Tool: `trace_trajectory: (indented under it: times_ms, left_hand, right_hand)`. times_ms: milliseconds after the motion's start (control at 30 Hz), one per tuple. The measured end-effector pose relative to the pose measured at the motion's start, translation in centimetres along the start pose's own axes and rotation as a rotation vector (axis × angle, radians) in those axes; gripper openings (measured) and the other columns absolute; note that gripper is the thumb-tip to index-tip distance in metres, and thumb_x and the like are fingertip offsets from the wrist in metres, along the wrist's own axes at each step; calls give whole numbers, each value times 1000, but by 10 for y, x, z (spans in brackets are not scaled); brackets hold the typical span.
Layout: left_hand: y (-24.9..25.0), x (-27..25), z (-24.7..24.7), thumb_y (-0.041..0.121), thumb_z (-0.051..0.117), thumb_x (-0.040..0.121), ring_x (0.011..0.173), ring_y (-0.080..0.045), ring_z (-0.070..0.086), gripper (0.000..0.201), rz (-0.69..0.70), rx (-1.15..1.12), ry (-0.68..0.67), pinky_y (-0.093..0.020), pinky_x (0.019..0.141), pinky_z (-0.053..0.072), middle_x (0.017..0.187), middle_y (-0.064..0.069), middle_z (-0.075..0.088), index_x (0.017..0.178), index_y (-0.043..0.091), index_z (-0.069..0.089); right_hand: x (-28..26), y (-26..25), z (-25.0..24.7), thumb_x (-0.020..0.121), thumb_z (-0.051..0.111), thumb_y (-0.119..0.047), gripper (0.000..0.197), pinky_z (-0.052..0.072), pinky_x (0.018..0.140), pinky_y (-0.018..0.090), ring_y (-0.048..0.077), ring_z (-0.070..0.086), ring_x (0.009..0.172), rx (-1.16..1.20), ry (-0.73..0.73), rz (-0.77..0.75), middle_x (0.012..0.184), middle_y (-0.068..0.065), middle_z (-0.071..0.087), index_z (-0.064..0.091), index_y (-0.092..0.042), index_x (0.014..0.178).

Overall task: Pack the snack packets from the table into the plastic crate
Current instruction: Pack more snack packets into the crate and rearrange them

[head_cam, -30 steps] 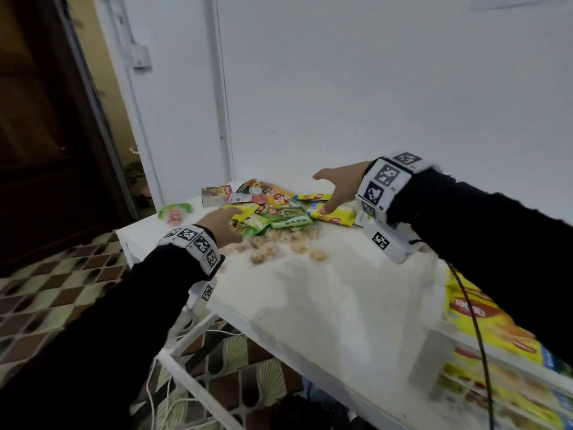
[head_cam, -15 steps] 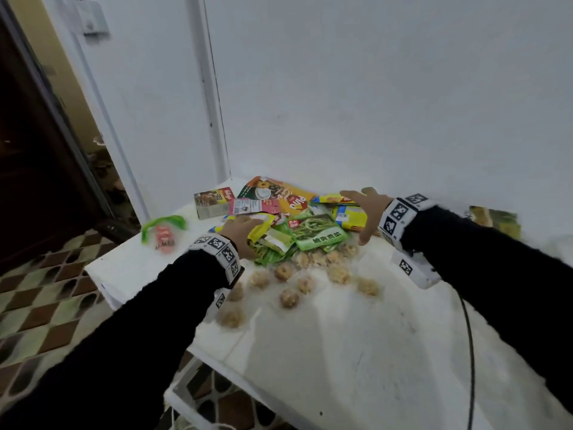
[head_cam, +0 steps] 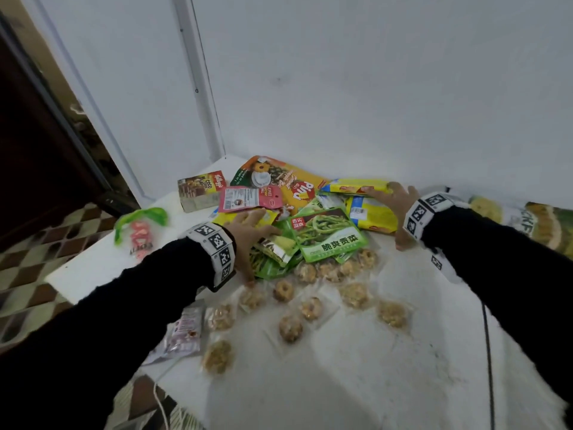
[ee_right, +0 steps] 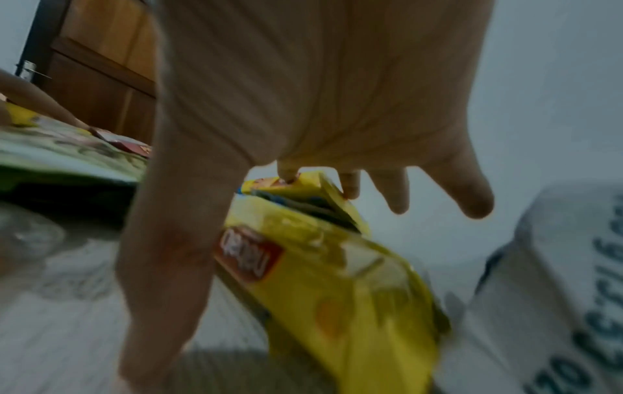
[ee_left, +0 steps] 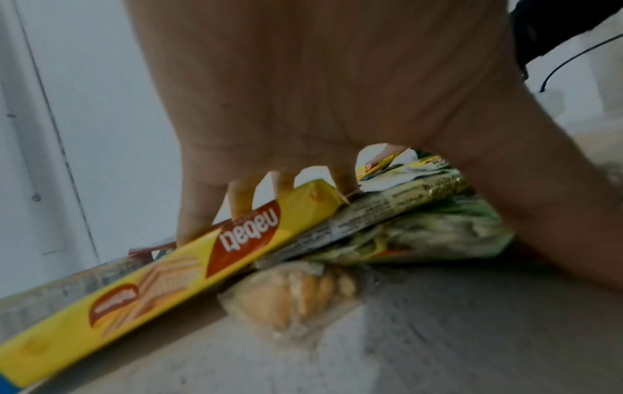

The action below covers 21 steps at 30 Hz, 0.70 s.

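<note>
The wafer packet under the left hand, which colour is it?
Yellow wafer packet, clearest in left wrist view.

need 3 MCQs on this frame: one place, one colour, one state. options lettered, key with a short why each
1. Where does the cereal box stand?
A. at the far left of the packet pile
B. in the crate
C. on the floor

2. What colour is the packet printed with beans in the middle of the pile?
A. blue
B. green
C. black

3. What is the right hand doing?
A. hanging idle off the table
B. resting spread fingers on the yellow wafer packets
C. holding a cup

Key: A, the head view shows it on the table left of the pile; B, its face is green; B, fingertips touch yellow wrappers in the right wrist view.
</note>
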<state>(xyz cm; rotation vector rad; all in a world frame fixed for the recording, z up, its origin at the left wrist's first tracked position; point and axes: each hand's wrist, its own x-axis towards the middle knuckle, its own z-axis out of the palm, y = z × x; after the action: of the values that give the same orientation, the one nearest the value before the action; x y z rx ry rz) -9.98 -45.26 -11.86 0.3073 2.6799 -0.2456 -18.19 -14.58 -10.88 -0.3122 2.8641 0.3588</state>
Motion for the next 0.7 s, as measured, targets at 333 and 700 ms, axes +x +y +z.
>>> trace_trajectory:
  times_ms: [333,700]
  left_hand:
    - [7,-10,-2,36,79,66,143,-34,-5,102,43,13,-32,-57,110,26,155,-4,-17,143,39,13]
    - [7,-13,10,43,57,81,142,-38,11,86,83,245,84,-49,97,46,155,-13,-16,147,30,2]
  right_hand:
    - [11,-3,8,47,87,-21,139,46,93,45,41,31,130,-6,76,-33,153,4,-16,-12,-50,140]
    - [10,-2,8,74,67,-9,92,51,78,41,39,58,95,229,182,-96,136,13,25,14,-26,147]
